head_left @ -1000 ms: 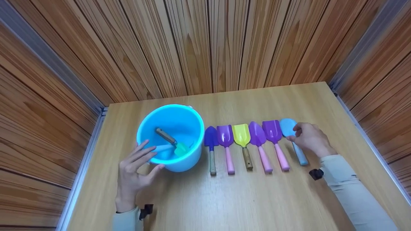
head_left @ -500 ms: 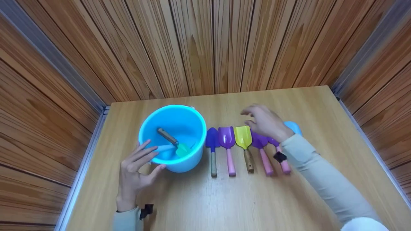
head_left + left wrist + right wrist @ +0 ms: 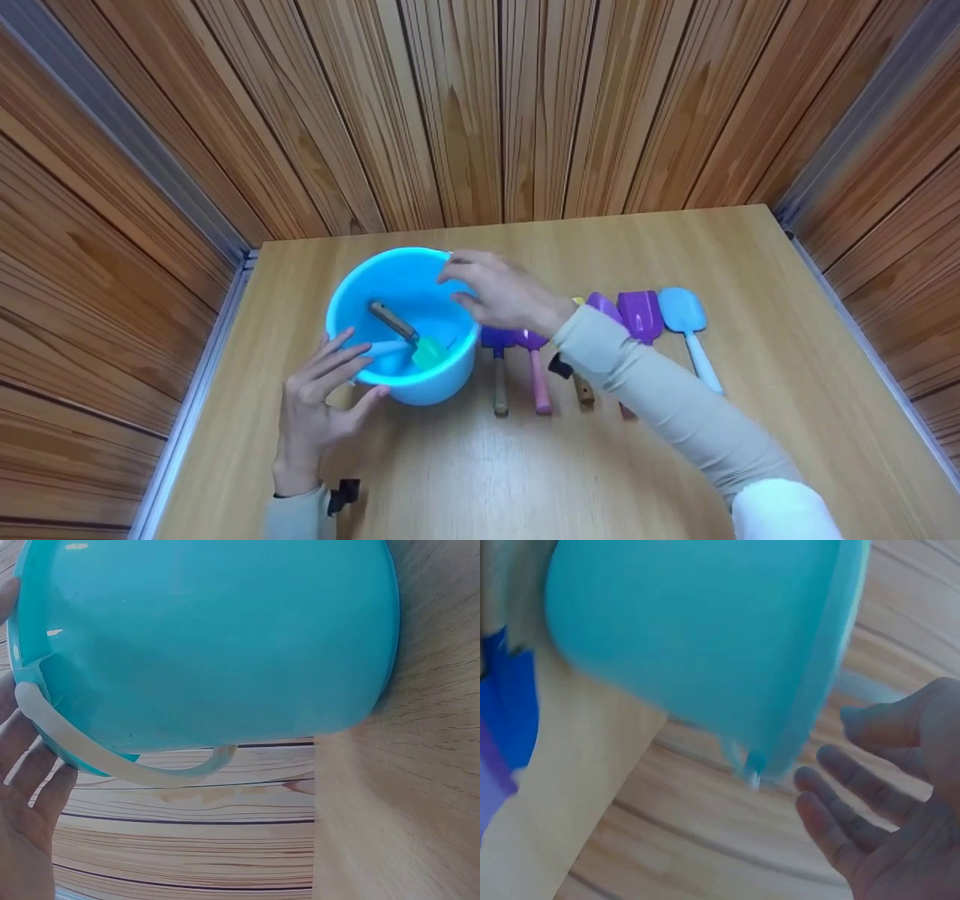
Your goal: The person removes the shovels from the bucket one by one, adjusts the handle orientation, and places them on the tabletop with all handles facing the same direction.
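A light blue bucket (image 3: 427,394) stands on the table, left of the middle. Inside lies a green toy shovel (image 3: 429,352) with a brown handle, beside a light blue handle (image 3: 386,348). My left hand (image 3: 319,405) rests at the bucket's left rim, fingers spread and fairly straight, thumb by the front rim. Over the right rim hovers my right hand (image 3: 499,289), fingers loosely bent and nothing held; the right wrist view shows a gap between its fingertips and the bucket. The bucket's pale carrying handle (image 3: 112,765) hangs down in the left wrist view.
Toy shovels lie in a row right of the bucket: dark blue (image 3: 499,375), purple with a pink handle (image 3: 538,382), another purple one (image 3: 640,315) and light blue (image 3: 682,309). My right forearm covers parts of several. Wood-plank walls (image 3: 472,112) surround the table.
My right hand has moved left, from beside the light blue shovel, across the row to the bucket's right rim. My left hand has stayed at the bucket.
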Available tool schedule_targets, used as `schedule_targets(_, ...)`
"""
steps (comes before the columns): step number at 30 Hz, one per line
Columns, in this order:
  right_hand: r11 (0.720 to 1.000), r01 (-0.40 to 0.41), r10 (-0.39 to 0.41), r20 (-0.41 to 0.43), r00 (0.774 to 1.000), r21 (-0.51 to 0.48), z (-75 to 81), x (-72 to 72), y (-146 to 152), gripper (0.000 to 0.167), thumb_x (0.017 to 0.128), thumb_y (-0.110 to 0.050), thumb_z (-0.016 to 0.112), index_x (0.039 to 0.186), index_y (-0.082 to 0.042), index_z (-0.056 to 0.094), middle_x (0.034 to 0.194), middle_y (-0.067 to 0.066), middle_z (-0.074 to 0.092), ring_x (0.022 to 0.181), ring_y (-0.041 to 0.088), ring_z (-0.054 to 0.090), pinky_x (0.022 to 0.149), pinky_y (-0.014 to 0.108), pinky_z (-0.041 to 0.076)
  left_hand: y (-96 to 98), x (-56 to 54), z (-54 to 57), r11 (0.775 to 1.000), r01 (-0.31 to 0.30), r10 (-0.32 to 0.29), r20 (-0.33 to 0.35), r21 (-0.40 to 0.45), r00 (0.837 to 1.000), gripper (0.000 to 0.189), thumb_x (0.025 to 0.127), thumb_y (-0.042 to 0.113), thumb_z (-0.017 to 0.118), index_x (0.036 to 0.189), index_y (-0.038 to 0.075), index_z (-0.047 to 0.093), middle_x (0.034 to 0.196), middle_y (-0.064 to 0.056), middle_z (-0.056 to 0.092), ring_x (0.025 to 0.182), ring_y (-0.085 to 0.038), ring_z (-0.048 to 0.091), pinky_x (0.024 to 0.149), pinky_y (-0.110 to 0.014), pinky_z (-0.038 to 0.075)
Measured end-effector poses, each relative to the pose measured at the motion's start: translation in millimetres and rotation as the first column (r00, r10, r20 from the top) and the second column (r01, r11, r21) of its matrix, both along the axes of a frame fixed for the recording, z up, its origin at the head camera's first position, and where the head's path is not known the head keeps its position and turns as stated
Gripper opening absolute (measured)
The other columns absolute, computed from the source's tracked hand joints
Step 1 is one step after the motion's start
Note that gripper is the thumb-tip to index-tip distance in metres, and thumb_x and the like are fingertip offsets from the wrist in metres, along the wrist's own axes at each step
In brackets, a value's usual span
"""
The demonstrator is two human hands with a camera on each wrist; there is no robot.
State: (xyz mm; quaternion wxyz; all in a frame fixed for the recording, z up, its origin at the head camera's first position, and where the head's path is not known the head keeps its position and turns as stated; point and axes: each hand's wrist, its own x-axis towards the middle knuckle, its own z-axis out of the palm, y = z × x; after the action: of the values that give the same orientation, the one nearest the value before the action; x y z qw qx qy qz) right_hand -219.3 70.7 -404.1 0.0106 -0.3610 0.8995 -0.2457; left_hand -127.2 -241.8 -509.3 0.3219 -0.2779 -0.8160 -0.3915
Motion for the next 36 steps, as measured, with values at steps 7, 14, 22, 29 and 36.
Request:
schedule_targets(7, 0.986, -0.14, 0.136, 0.046, 0.99, 0.086, -19.7, -4.9, -43, 0.045, 0.102, -0.029, 0.074, 0.144, -0.013, 0.067, 0.15, 0.007, 0.061, 0.143, 0.029, 0.054, 0.124, 0.052, 0.044, -0.5, 0.7, 0.2, 1.0, -0.016, 0.016, 0.011, -0.014, 1.0, 0.054, 0.069, 0.018, 0.101, 0.119, 0.017, 0.084, 0.125, 0.002, 0.08, 0.135, -0.029, 0.067, 0.123, -0.04, 0.041)
schedule_targets(14, 0.953, -0.194, 0.204, -0.019, 0.979, 0.231, -39.1, -7.4, -79, 0.047, 0.101, -0.03, 0.074, 0.145, -0.014, 0.068, 0.153, 0.005, 0.061, 0.139, 0.026, 0.059, 0.125, 0.043, 0.044, -1.2, -1.8, -1.4, 1.0, 0.016, -0.017, -0.032, -0.022, 0.999, 0.051, 0.07, 0.019, 0.1, 0.117, 0.011, 0.084, 0.126, 0.0, 0.08, 0.135, -0.032, 0.067, 0.121, -0.043, 0.043)
schedule_targets(22, 0.859, -0.169, 0.262, -0.132, 0.956, 0.483, -46.7, -4.8, -105, 0.048, 0.099, -0.04, 0.073, 0.144, -0.023, 0.069, 0.167, 0.0, 0.049, 0.153, 0.029, 0.048, 0.127, 0.043, 0.042, -3.3, -3.5, -0.7, 0.999, 0.022, -0.023, -0.045, -0.023, 0.999, 0.05, 0.072, 0.02, 0.1, 0.117, 0.008, 0.083, 0.127, -0.002, 0.079, 0.136, -0.032, 0.066, 0.12, -0.041, 0.044)
schedule_targets(29, 0.657, 0.018, 0.292, -0.276, 0.916, 0.754, -45.9, -4.9, -116, 0.054, 0.094, -0.052, 0.075, 0.143, -0.03, 0.07, 0.158, -0.004, 0.059, 0.154, 0.026, 0.047, 0.123, 0.04, 0.047, -3.7, -2.5, 0.8, 1.0, 0.007, -0.008, -0.04, -0.026, 0.999, 0.052, 0.07, 0.019, 0.1, 0.118, 0.009, 0.083, 0.128, 0.0, 0.079, 0.135, -0.031, 0.067, 0.119, -0.04, 0.045)
schedule_targets(36, 0.505, 0.119, 0.276, -0.291, 0.916, 0.855, -45.2, -2.4, -120, 0.061, 0.088, -0.06, 0.076, 0.142, -0.032, 0.069, 0.143, -0.005, 0.068, 0.14, 0.023, 0.054, 0.125, 0.039, 0.044, -2.3, -2.4, 0.1, 1.0, 0.007, -0.008, -0.034, -0.028, 0.999, 0.053, 0.069, 0.018, 0.101, 0.118, 0.01, 0.083, 0.127, 0.0, 0.079, 0.135, -0.031, 0.067, 0.117, -0.038, 0.047)
